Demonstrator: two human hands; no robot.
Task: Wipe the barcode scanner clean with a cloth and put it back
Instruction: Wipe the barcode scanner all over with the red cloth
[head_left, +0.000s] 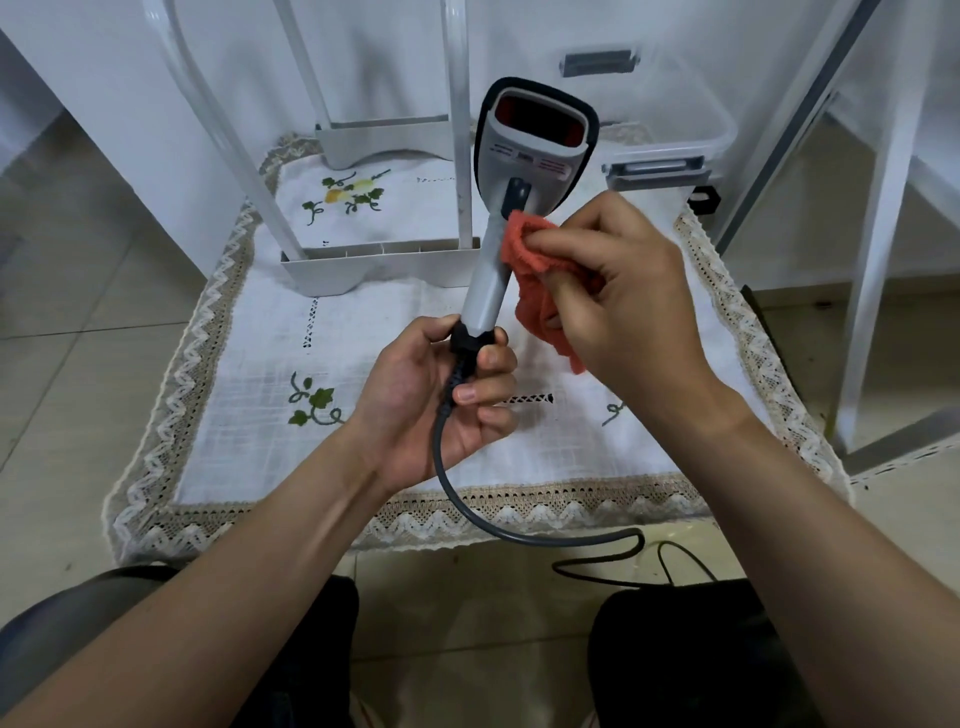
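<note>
A grey barcode scanner (519, 171) with a black rim and red window is held upright above the table, window facing me. My left hand (441, 395) grips the black base of its handle, where the dark cable (467, 499) comes out. My right hand (628, 296) pinches an orange-red cloth (535, 270) against the right side of the handle, just below the trigger. Part of the cloth hangs down behind my right fingers.
A small table carries a white embroidered cloth with a lace edge (208, 322). A white plastic frame (374, 260) stands on its far half. A clear lidded box (670, 130) sits at the back right. The cable loops down over the tiled floor (613, 551). My knees are below.
</note>
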